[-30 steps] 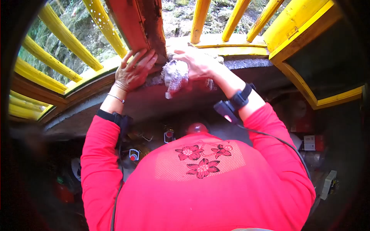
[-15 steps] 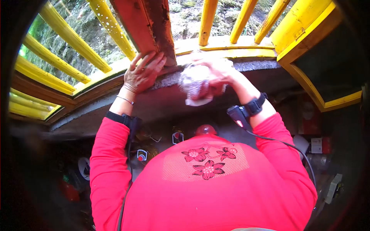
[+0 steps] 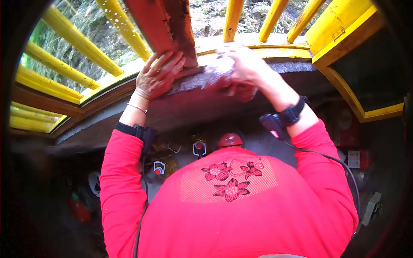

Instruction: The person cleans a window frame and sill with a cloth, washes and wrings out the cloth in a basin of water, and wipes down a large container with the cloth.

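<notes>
My left hand (image 3: 160, 75) rests with its fingers stretched out against the foot of the dark red wooden post (image 3: 165, 26). To its right, my right hand (image 3: 244, 71) is closed around a crumpled pale cloth (image 3: 218, 71), smeared by motion. The cloth lies at the window sill (image 3: 290, 67), just below the lower yellow rail (image 3: 279, 52). Part of the cloth is hidden by my fingers.
Yellow window bars (image 3: 232, 19) stand on both sides of the post. A yellow-framed panel (image 3: 344, 88) is at the right. Below the sill are a red rounded object (image 3: 230, 139), bottles with red caps (image 3: 158, 168) and a white box (image 3: 353, 159).
My right hand has moved slightly up and to the right with the cloth, closer to the yellow rail. My left hand stays on the post.
</notes>
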{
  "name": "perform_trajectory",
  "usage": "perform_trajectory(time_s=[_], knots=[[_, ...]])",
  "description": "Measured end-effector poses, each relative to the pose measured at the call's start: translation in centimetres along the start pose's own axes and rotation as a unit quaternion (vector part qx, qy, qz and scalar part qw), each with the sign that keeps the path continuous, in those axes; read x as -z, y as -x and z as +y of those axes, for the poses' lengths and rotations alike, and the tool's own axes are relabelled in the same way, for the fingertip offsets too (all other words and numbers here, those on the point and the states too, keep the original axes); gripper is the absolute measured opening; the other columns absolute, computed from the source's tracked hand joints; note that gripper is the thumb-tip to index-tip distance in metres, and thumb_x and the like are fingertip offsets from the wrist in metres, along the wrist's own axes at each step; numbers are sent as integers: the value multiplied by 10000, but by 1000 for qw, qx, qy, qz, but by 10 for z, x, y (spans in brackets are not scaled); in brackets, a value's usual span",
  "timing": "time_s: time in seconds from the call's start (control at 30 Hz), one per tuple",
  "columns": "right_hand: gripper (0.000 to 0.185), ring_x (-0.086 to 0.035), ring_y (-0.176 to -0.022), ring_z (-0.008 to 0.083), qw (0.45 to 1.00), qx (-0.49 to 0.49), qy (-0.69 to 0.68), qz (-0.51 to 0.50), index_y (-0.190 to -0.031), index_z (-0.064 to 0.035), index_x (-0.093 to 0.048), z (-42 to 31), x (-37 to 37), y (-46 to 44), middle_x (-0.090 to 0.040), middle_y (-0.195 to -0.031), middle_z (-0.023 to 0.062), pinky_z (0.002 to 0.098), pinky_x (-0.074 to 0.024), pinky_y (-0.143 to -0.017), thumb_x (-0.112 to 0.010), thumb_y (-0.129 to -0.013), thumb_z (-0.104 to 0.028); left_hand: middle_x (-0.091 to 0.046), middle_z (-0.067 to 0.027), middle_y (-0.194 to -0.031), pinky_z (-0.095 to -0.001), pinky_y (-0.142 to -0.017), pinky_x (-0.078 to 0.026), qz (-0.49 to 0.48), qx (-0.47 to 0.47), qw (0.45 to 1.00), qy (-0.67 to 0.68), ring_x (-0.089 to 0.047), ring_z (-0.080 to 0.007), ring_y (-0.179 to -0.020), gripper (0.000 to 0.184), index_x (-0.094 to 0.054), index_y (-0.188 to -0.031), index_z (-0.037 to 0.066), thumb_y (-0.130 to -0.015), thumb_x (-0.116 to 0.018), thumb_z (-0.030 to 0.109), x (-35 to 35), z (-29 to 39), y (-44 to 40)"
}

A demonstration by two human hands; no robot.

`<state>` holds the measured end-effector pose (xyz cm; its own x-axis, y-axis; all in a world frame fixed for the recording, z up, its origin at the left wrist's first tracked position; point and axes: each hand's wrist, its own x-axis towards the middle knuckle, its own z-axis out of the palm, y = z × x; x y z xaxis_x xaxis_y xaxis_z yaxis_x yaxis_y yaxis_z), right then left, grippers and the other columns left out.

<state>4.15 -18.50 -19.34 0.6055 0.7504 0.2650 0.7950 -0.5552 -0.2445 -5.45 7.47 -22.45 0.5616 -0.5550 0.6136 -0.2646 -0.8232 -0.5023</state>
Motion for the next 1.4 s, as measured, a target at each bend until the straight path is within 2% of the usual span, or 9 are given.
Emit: perform_trajectory(time_s=[0.27,0.3,0.37,0.43,0.57,0.73,0.9,1.13,1.4], knots=[[298,-643,-779,276,995,-91,27,6,-1010,-28,-613,55,47,10,-653,-825,165,337,-516,-678,-561,-721,-76,-497,36,-1245,-359,-1017,-306,33,-18,999,-21,-413,-164,-1173,395,-566,-1150,206,-756,-574,200,-4,1,2],[322,-641,-679,223,975,24,-123,185,-1005,-76,-618,36,38,8,-661,-771,105,322,-517,-633,-634,-683,-87,-486,34,-1257,-359,-1027,-297,28,-12,999,-21,-402,-171,-1188,390,-566,-1144,198,-754,-567,196,-4,0,5],[503,-622,-614,155,906,-199,-372,-23,-1090,-108,-571,-27,52,0,-662,-776,86,309,-513,-482,-752,-620,-119,-465,30,-1282,-359,-1047,-279,31,-15,999,-6,-379,-185,-1217,380,-568,-1132,182,-752,-551,187,-8,0,5],[349,-613,-558,162,926,-140,-305,-173,-1079,-135,-585,-49,59,-9,-660,-733,85,289,-491,-421,-643,-738,-98,-478,24,-1274,-368,-1034,-304,32,-12,999,22,-395,-193,-1206,358,-584,-1115,181,-758,-553,188,-14,-3,12],[253,-627,-802,172,907,118,-347,207,-1037,-171,-623,-4,-30,-15,-650,-864,90,276,-518,-665,-512,-821,-103,-496,30,-1255,-365,-1019,-328,14,-4,1000,20,-420,-183,-1178,354,-583,-1131,189,-776,-578,188,1,1,-3],[396,-593,-952,291,985,-87,-74,132,-1086,-123,-583,77,17,43,-611,-1040,132,350,-480,-832,-656,-709,-216,-502,33,-1245,-361,-1019,-321,30,-7,1000,4,-423,-178,-1168,378,-557,-1158,193,-780,-579,178,0,1,-1],[344,-590,-948,332,898,-414,79,130,-1086,-113,-591,139,78,89,-626,-994,158,393,-485,-812,-578,-744,-152,-488,27,-1260,-380,-1030,-300,49,-8,999,0,-405,-186,-1186,420,-522,-1186,196,-771,-557,142,-3,3,0],[348,-595,-922,258,878,-414,136,199,-1024,-92,-579,122,41,49,-607,-963,137,346,-485,-791,-548,-794,-351,-477,-11,-1257,-415,-1015,-316,45,-13,999,4,-409,-224,-1181,422,-505,-1197,156,-779,-524,100,-8,2,2],[341,-579,-898,356,952,8,-96,290,-985,-38,-596,32,-30,85,-606,-934,190,410,-458,-823,-582,-647,-68,-461,-46,-1282,-440,-1022,-313,43,-32,999,6,-408,-269,-1192,443,-485,-1219,133,-780,-493,80,-6,-1,3]])
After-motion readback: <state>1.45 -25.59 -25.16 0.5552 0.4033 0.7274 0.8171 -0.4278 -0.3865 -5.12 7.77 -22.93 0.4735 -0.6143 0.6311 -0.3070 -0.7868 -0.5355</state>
